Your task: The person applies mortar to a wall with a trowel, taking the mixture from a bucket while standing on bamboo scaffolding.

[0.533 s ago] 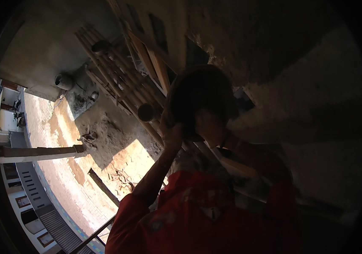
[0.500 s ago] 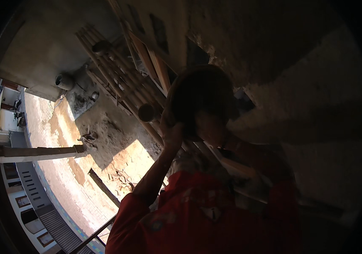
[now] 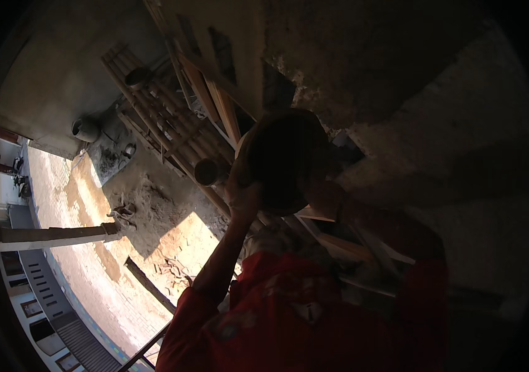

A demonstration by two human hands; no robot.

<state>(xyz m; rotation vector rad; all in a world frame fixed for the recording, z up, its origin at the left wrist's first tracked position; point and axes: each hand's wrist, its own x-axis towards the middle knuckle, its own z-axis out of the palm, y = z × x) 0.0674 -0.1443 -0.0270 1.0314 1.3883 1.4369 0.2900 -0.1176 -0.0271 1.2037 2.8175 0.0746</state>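
Note:
A dark round bucket [image 3: 247,149] is up in front of me, its mouth facing me and its inside lost in shadow. My left hand [image 3: 244,198] is closed around its lower left rim, the thumb on the near side. At the lower right edge of the bucket is my right hand [image 3: 324,197], seemingly touching the rim. Deep shade hides its fingers, so their grip does not show. Whatever the bucket holds is too dark to make out.
Bamboo poles [image 3: 174,121] lie beyond the bucket, with a small dark bucket [image 3: 206,172] and a round pan [image 3: 138,77] on them. Wooden planks [image 3: 220,102] lean behind. Another bucket [image 3: 85,129] lies by the wall. A post [image 3: 54,237] crosses at left, before sunlit paving.
My right hand has moved from inside the bucket's mouth to its lower right edge. The bucket sits slightly lower in view; my left hand keeps its hold. The whole view has shifted a little.

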